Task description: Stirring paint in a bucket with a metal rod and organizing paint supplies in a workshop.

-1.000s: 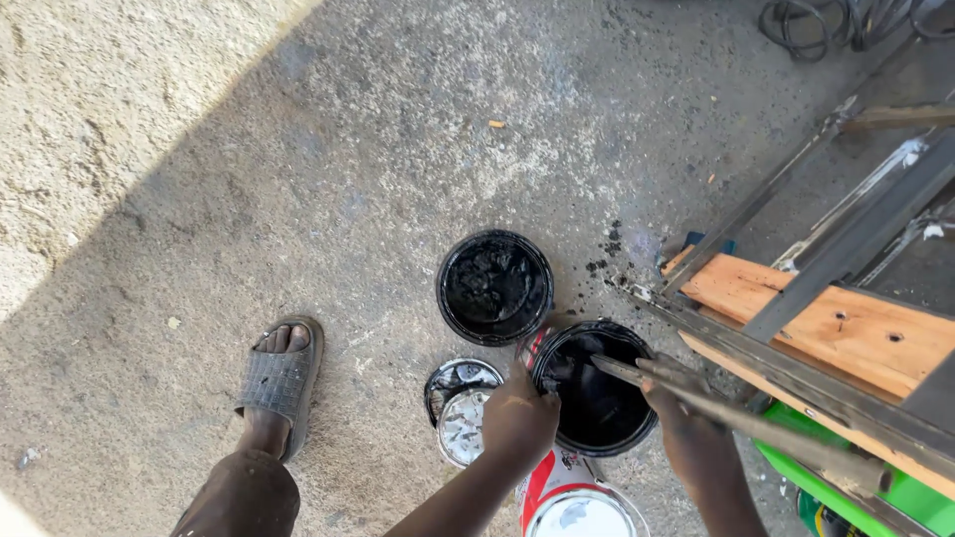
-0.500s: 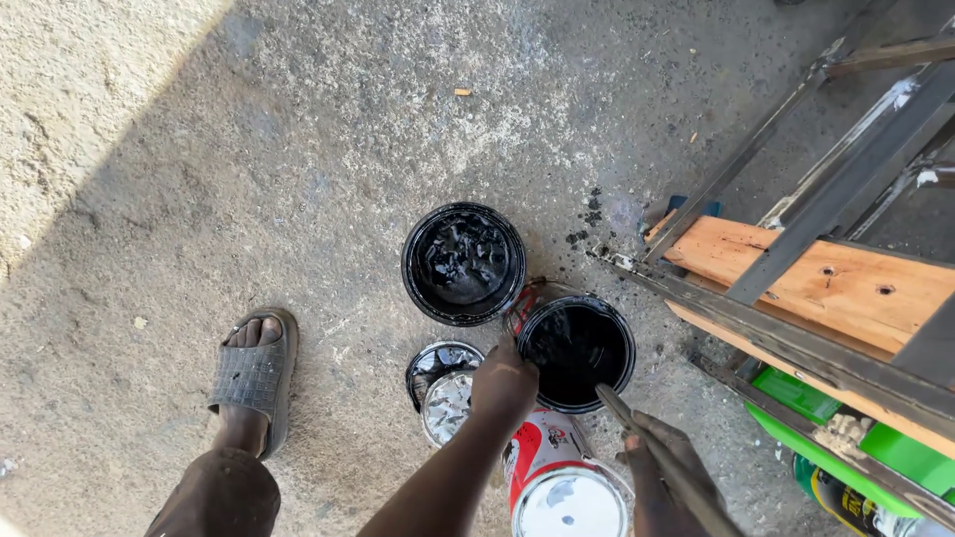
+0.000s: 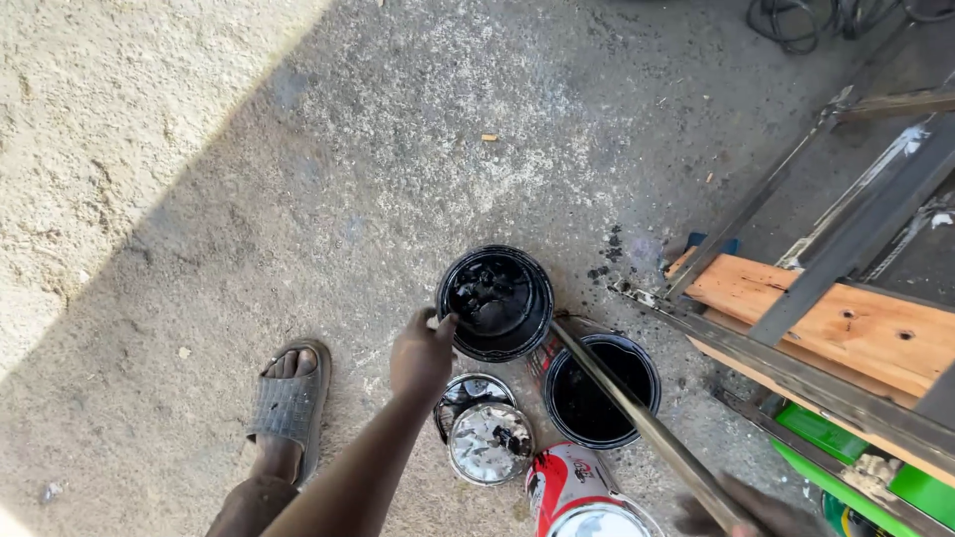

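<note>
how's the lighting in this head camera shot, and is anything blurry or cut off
Head view: harsh sun bleaches the concrete floor at upper left, and a diagonal shadow edge leaves the paint cans in even shade. The left hand at the black tub is sharp. The right hand is motion-blurred and cropped by the bottom edge, gripping a stick. The wet paint shows small glints, no strong glare.

right hand [image 3: 761, 517] blurred, cut off by bottom edge, red can [image 3: 582, 497] partly cropped
</note>
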